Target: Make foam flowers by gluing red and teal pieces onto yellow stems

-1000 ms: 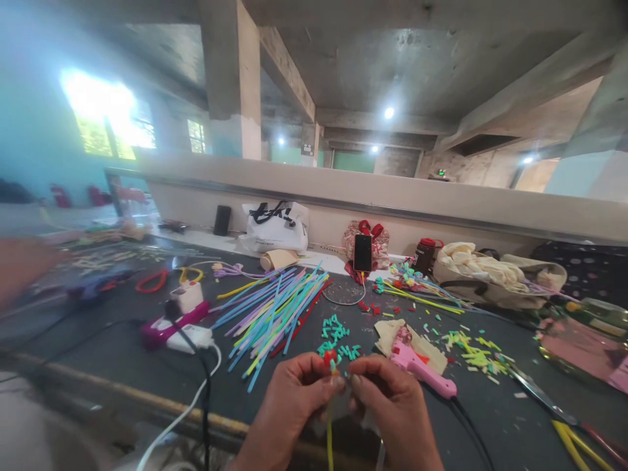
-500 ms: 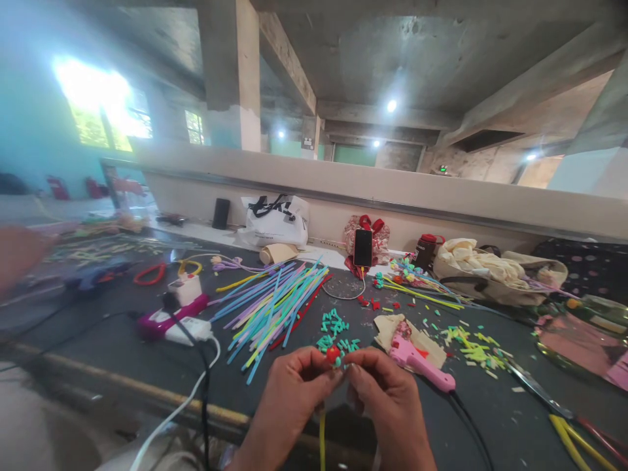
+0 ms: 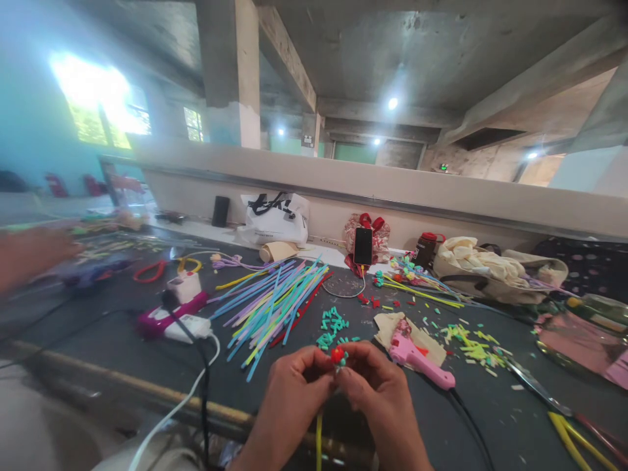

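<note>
Close to the table's front edge, my left hand (image 3: 299, 383) and my right hand (image 3: 370, 383) meet at their fingertips. Pinched between them is a small flower (image 3: 338, 355) with a red centre and teal pieces around it. A yellow pipe-cleaner stem (image 3: 319, 441) hangs down below the fingers, seemingly from the flower. The fingers of both hands are closed around the head, so part of it is hidden. Just beyond lie short teal pipe-cleaner pieces (image 3: 333, 319). To the right of my right hand, a pink glue gun (image 3: 417, 360) rests on a piece of cardboard (image 3: 385, 326).
Long coloured pipe cleaners (image 3: 275, 307) lie left of centre. A power strip (image 3: 171, 320) with cables sits further left, and another person's hand (image 3: 36, 255) shows beyond it. Yellow-green cut pieces (image 3: 473, 347), scissors (image 3: 540, 386) and a phone (image 3: 363, 246) are also on the table.
The flower has shifted slightly right, and my right fingertips have closed in on it beside the left ones. The other person's hand at the far left has moved further into view.
</note>
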Available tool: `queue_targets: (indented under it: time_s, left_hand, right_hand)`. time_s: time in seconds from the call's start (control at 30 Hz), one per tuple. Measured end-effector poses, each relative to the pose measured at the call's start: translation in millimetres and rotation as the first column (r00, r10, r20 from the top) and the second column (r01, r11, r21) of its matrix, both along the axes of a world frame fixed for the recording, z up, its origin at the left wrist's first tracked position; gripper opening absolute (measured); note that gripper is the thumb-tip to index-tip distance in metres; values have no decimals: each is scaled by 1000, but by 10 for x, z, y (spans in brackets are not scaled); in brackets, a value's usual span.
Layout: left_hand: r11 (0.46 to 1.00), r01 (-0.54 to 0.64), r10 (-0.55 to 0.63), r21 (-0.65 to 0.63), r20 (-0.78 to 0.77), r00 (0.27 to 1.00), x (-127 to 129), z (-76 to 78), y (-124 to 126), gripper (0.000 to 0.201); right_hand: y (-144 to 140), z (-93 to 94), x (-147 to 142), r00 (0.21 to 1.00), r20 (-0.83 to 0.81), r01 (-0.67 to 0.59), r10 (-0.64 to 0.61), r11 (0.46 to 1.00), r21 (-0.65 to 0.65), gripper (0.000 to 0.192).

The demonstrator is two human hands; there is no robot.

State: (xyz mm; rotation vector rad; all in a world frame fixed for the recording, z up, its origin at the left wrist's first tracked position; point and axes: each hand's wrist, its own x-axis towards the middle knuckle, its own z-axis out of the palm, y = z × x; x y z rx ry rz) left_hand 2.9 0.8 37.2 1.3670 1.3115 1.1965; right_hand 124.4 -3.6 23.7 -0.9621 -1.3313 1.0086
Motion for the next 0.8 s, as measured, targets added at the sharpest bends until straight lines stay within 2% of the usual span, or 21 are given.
queue_targets:
  time_s: [0.2, 0.63, 0.8]
  left_hand:
    - [1000, 6, -6, -10, -27, 1000, 21, -8, -12, 13]
    - [999, 34, -33, 22, -67, 997, 12, -18, -27, 16]
    - [997, 73, -72, -20, 29, 997, 1, -65, 10, 14]
  right_hand:
    - [1, -6, 15, 999, 13, -38, 38, 999, -6, 15]
    - [2, -14, 14, 999, 46, 2, -1, 1000, -8, 15]
    - [-3, -6, 1, 999, 36, 1, -1, 1000, 11, 15]
